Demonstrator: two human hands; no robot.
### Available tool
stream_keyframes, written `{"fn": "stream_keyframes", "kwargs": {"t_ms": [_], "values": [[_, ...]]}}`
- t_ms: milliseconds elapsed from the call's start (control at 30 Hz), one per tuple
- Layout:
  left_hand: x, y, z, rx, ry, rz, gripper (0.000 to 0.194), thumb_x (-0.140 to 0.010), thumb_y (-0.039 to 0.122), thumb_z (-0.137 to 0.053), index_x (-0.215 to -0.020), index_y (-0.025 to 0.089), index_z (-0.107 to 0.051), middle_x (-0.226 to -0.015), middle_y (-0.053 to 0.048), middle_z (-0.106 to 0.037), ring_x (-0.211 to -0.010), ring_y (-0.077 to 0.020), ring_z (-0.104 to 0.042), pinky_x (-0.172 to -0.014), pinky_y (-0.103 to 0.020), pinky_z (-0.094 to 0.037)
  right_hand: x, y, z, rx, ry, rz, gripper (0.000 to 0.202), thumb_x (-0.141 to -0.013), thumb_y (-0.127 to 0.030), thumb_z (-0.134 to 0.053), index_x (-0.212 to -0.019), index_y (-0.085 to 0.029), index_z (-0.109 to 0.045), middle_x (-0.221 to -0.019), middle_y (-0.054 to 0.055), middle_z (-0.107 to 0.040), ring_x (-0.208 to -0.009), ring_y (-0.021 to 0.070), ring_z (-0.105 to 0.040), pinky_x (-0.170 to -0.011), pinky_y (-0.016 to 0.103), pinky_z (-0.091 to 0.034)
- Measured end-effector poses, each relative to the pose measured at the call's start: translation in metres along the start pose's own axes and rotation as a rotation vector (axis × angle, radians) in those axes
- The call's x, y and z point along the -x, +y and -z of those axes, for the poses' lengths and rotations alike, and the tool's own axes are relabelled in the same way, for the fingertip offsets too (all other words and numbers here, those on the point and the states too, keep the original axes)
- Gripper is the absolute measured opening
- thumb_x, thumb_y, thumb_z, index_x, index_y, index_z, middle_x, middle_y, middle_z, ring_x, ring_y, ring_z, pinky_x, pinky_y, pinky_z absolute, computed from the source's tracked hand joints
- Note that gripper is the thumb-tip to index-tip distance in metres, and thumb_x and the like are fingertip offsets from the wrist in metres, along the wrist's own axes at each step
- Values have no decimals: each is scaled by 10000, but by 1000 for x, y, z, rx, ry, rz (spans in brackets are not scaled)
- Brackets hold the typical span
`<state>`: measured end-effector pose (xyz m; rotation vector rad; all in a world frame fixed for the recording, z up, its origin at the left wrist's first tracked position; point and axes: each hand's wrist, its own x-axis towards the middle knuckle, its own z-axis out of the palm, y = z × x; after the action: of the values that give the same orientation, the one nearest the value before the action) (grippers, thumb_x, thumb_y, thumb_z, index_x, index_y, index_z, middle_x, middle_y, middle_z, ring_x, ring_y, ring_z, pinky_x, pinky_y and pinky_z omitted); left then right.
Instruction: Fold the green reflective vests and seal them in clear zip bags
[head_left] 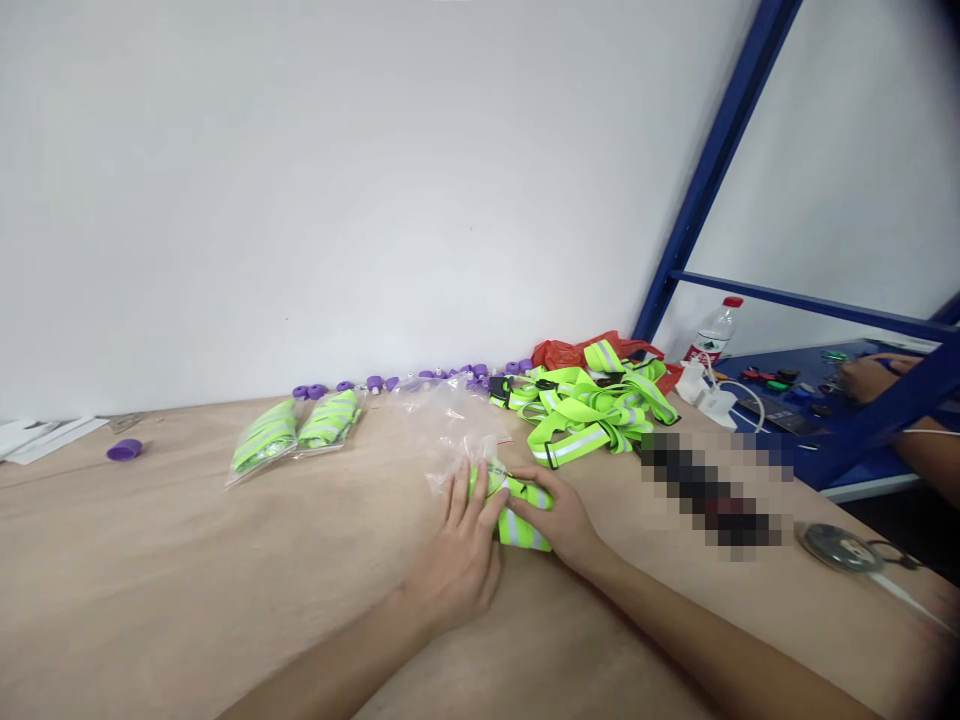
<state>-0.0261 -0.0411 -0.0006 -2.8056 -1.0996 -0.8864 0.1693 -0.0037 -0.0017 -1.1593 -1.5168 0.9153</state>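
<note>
Both my hands are on a folded neon-green reflective strap (523, 530) at the middle of the table. My left hand (461, 550) rests over its left end and the edge of a clear plastic bag, fingers pressed together. My right hand (561, 515) grips the strap's right side between thumb and fingers. Clear plastic bags (442, 415) lie just beyond my hands. A loose pile of green straps with black buckles (592, 410) is at the back right. Two packed bags of green straps, one on the left (264, 438) and one beside it (328, 420), lie left of the clear bags.
Small purple items (375, 384) line the wall, and a purple cup (124, 450) lies far left. Red plastic (559, 354), a bottle (718, 330) and a round device with a cable (840, 548) are on the right. Beyond a blue frame (705, 180), another person's hand (870, 378) shows.
</note>
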Motion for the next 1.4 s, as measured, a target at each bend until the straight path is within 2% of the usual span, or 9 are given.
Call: {"fn": "stream_keyframes", "kwargs": {"t_ms": [200,400,567,733,833,900,1033,1233,1400], "values": [[-1,5,-2,-11,-67,-25,818,-916,121,-480,-1601,150,-36,-1658,-214,-84,-1533,-382,-25,-1165,-683,-237,0,4,1,-52,6,-13,648,-747,-449,-776,-1330,-229,-600,-1207,106,-723,-1147,289,-664,-1039,479,-500],[-4,1,3,42,-81,-120,770,-913,97,-469,-1589,147,-105,-1647,-204,-190,-1542,-340,-79,-1202,-642,-197,-2,7,3,-36,-41,23,476,-735,-509,-768,-1121,-231,-764,-1212,94,-735,-1166,328,-661,-1058,511,-491],[-4,-9,12,227,65,-96,683,-922,80,-451,-1548,210,-208,-1625,-176,-276,-1531,-293,-195,-1225,-577,-213,-5,6,7,-107,8,-56,508,-683,-539,-808,-1081,-225,-782,-1168,77,-754,-1132,338,-674,-1043,517,-497],[-4,-25,17,473,383,125,468,-950,155,-516,-1393,244,-394,-1510,-170,-423,-1452,-289,-362,-1191,-560,-287,-6,4,10,-191,64,-179,599,-620,-573,-843,-1090,-206,-782,-1129,83,-765,-1087,372,-687,-962,530,-545],[-7,-36,9,725,600,410,254,-904,279,-648,-1105,233,-500,-1220,-107,-586,-1223,-244,-568,-1052,-446,-465,-7,4,10,-260,93,-235,637,-590,-569,-860,-1117,-220,-776,-1108,72,-771,-1035,372,-705,-906,519,-577],[-12,-38,0,917,664,614,350,-821,373,-741,-1028,227,-500,-1132,-81,-609,-1103,-231,-626,-955,-400,-521,-7,4,10,-299,119,-255,656,-574,-566,-868,-1127,-225,-771,-1115,66,-768,-1021,372,-709,-879,515,-590],[-25,-22,-13,1247,564,746,606,-698,442,-828,-1189,211,-559,-1253,-122,-654,-1165,-277,-637,-984,-399,-510,-6,1,8,-320,100,-240,638,-589,-577,-859,-1114,-223,-771,-1118,64,-767,-1050,371,-700,-900,516,-582],[-33,-6,-19,1269,408,879,588,-694,444,-847,-1158,131,-668,-1014,-129,-768,-924,-289,-727,-862,-381,-558,-4,-3,7,-268,47,-197,584,-615,-545,-861,-1080,-203,-769,-1142,85,-760,-1110,369,-674,-980,522,-534],[-31,-14,-22,1347,445,850,518,-744,433,-821,-1149,133,-698,-1126,-134,-752,-1050,-308,-703,-924,-386,-542,-5,1,6,-233,40,-128,621,-660,-472,-847,-1216,-234,-710,-1262,85,-710,-1236,335,-609,-1043,493,-494]]}}
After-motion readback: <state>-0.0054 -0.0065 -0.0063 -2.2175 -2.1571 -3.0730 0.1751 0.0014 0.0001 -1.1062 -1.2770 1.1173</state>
